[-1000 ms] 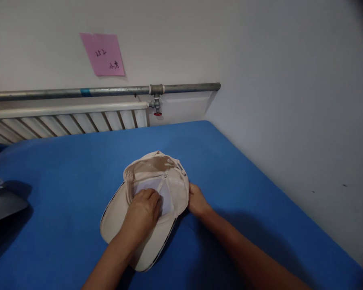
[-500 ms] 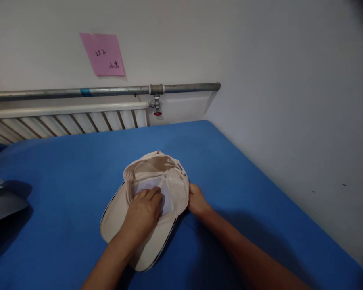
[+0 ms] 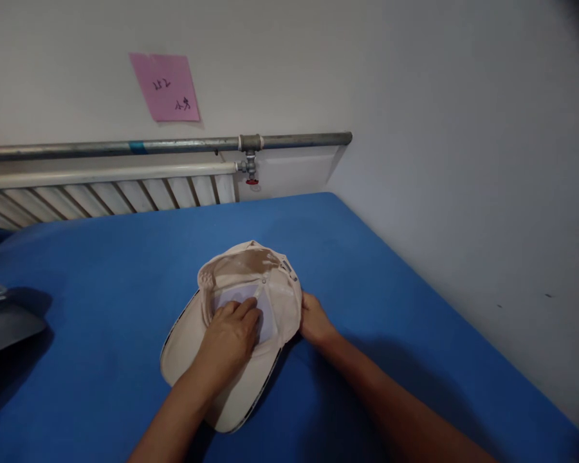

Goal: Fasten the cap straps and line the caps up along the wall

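Left hand (image 3: 230, 337) inside upturned cap (image 3: 276, 305) over blue surface (image 3: 106, 308), fingers parted slightly wider than 1 second ago; right hand (image 3: 316, 320) against cap's outer side (fingers hidden; cannot tell either grip). Otherwise apparently steadied in place.

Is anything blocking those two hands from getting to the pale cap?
Nothing visible is. The left hand is inside the upturned pale cap; the right hand meets its outer side, partly hidden behind it. The grey item sits apart, at the picture's left edge.
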Available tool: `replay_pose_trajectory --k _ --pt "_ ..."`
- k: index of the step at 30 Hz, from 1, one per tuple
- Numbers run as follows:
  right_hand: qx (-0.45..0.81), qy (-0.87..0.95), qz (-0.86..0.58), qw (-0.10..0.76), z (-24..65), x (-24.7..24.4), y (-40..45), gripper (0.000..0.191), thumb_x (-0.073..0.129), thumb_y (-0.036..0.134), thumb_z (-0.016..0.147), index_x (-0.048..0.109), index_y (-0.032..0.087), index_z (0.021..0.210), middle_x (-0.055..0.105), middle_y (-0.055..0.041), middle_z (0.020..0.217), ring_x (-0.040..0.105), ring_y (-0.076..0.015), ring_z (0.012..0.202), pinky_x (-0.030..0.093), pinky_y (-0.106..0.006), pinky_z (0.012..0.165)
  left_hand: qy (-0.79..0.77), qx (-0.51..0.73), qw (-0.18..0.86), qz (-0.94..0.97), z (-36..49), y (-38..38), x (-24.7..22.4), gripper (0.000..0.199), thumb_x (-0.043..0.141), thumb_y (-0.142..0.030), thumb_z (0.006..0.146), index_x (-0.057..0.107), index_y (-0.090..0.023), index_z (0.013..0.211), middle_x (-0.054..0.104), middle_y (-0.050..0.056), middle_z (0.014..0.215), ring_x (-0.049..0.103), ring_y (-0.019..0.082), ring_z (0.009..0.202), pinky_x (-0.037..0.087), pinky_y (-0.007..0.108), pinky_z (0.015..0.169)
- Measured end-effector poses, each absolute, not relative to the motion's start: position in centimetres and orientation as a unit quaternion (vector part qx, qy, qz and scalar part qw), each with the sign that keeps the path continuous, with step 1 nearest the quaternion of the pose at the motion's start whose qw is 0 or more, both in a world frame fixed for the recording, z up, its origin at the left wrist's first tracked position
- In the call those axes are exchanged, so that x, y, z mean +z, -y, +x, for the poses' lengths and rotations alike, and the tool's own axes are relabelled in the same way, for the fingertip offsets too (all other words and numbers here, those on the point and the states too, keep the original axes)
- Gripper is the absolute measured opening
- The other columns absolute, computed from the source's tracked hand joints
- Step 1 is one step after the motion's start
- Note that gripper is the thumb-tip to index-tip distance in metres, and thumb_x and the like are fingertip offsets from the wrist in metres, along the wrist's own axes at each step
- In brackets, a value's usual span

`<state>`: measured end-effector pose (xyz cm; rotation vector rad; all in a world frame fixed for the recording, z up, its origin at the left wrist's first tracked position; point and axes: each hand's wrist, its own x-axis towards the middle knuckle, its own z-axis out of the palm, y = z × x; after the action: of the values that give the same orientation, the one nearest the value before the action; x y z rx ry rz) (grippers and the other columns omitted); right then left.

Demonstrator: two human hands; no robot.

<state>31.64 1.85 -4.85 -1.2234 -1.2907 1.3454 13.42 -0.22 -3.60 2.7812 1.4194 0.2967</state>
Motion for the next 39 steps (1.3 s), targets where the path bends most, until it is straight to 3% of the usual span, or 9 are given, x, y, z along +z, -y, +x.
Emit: replay_pose_trajectory --k 16,26,39 --pt "0.546 0.513 -0.496 0.439 31.58 -4.78 -1.79 0.028 0.062 0.045 0.07 0.072 0.023 0.085 0.073 -0.0032 0.078 0.065 -0.0212 0.071 0.055 -0.036 0.068 -0.462 0.11 0.042 0.879 13.34 0.14 -3.6 0.028 0.044 -0.014 0.093 0.068 -0.013 0.107 0.064 0.012 0.124 0.058 0.028 0.098 0.049 0.044 0.086" --pt "0.535 0.527 -0.491 0.442 31.85 -5.24 -1.96 0.027 0.064 0.041 0.07 0.072 0.023 0.087 0.074 -0.0033 0.084 0.067 -0.0225 0.079 0.055 -0.038 0.078 -0.465 0.13 0.05 0.874 13.27 0.13 -3.85 0.027 0.046 -0.014 0.092 0.069 -0.012 0.106 0.066 0.012 0.118 0.058 0.027 0.097 0.05 0.045 0.087" --pt "0.53 0.536 -0.488 0.441 31.93 -5.1 -2.0 0.024 0.061 0.037 0.07 0.071 0.022 0.087 0.074 -0.0033 0.084 0.065 -0.021 0.076 0.055 -0.036 0.076 -0.467 0.149 0.068 0.869 13.21 0.06 -4.1 0.026 0.046 -0.014 0.092 0.069 -0.011 0.103 0.067 0.012 0.11 0.058 0.027 0.095 0.049 0.044 0.086"
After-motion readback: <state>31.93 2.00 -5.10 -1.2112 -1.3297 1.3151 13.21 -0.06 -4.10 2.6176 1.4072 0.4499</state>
